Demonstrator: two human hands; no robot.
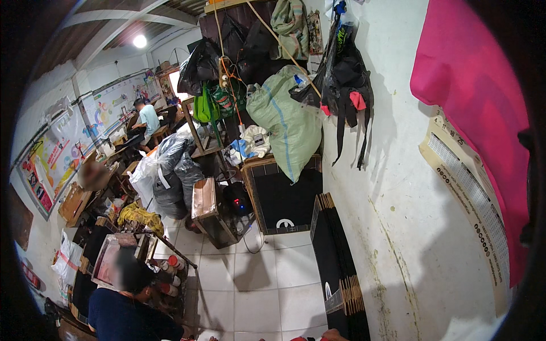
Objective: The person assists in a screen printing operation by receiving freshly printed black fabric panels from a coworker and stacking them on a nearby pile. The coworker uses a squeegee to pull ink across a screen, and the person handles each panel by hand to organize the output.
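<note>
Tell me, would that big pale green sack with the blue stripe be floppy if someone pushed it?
Probably. The big pale green woven sack bulges and sags over the dark wooden cabinet, so it likely holds something soft. It looks stuffed full, so perhaps heavy, and it might slump rather than roll.

**Barely any of you in view**

Only a sliver of you shows at the bottom edge: a strip of red sleeve (300,339) and a small bare part beside it. Your hands and fingers stay out of sight.
</note>
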